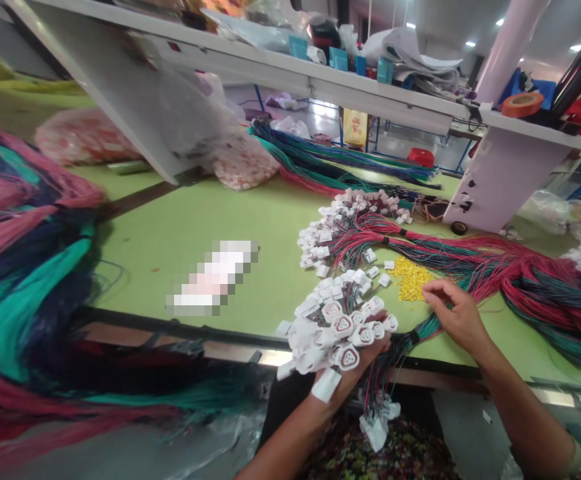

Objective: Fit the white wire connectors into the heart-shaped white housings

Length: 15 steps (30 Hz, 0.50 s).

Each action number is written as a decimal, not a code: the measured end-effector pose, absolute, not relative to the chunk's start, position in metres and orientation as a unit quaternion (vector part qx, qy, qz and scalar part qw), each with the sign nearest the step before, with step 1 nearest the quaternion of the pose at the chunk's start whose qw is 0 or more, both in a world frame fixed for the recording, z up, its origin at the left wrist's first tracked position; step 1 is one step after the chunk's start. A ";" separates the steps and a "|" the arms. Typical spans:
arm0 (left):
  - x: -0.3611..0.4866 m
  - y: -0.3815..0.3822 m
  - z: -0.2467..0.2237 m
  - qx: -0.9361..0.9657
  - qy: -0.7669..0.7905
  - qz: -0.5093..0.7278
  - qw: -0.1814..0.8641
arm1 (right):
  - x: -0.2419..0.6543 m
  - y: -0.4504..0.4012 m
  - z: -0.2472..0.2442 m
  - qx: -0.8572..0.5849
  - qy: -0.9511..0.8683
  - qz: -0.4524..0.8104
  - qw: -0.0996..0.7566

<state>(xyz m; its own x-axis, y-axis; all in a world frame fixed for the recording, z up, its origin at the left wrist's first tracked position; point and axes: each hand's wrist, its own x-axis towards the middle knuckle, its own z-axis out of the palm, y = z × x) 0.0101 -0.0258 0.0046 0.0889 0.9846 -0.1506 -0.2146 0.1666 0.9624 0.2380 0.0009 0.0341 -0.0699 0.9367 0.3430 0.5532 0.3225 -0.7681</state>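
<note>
- The left hand [350,373] grips a bundle of white triangular plastic connectors [333,333] on thin wires, its fingers [377,350] curled around them, partly hidden; too loose a hold could drop some.
- The right hand [457,317] sits just above thin teal wires [433,327], its fingers [433,290] pinched together; whether they hold a wire, I cannot tell. A sharp pull could tangle the strands or strain the connectors.
- A loose heap of small yellow plastic pieces [407,279] lies near the right hand on the green-topped bench [180,220]; a brushing wrist could scatter it.
- White connectors dangling below the bench edge [375,430] could snag.
</note>
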 end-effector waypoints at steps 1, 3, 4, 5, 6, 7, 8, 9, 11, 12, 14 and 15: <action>0.012 -0.027 0.007 0.420 0.456 0.498 0.606 | 0.243 0.007 0.027 -0.546 -0.720 0.201 0.378; 0.016 -0.026 0.011 0.421 0.440 0.510 0.607 | 0.249 0.015 0.016 -0.551 -0.760 0.172 0.297; 0.017 -0.025 0.013 0.420 0.432 0.516 0.609 | 0.250 0.017 0.012 -0.550 -0.772 0.168 0.271; 0.018 -0.025 0.015 0.419 0.425 0.519 0.611 | 0.250 0.018 0.009 -0.548 -0.779 0.166 0.257; 0.018 -0.024 0.016 0.419 0.420 0.521 0.614 | 0.250 0.019 0.008 -0.545 -0.782 0.166 0.251; 0.018 -0.023 0.016 0.419 0.417 0.521 0.616 | 0.249 0.019 0.007 -0.541 -0.786 0.167 0.248; 0.018 -0.023 0.016 0.416 0.416 0.520 0.619 | 0.248 0.019 0.006 -0.536 -0.791 0.168 0.243; 0.018 -0.022 0.015 0.410 0.417 0.519 0.623 | 0.247 0.019 0.006 -0.531 -0.796 0.170 0.237; 0.018 -0.022 0.012 0.393 0.422 0.517 0.633 | 0.246 0.020 0.006 -0.522 -0.803 0.176 0.226; 0.018 -0.022 0.011 0.385 0.425 0.516 0.636 | 0.246 0.021 0.005 -0.520 -0.805 0.179 0.223; 0.018 -0.023 0.008 0.376 0.430 0.515 0.639 | 0.246 0.023 0.005 -0.518 -0.805 0.185 0.221; 0.019 -0.023 0.007 0.374 0.431 0.515 0.640 | 0.246 0.024 0.004 -0.518 -0.804 0.188 0.222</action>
<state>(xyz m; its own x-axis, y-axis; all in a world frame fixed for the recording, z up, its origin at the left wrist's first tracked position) 0.0186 -0.0228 0.0073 0.0984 0.9813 -0.1655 -0.3369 0.1893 0.9223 0.2457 0.0236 0.0044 -0.3643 0.9169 0.1629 0.7502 0.3926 -0.5320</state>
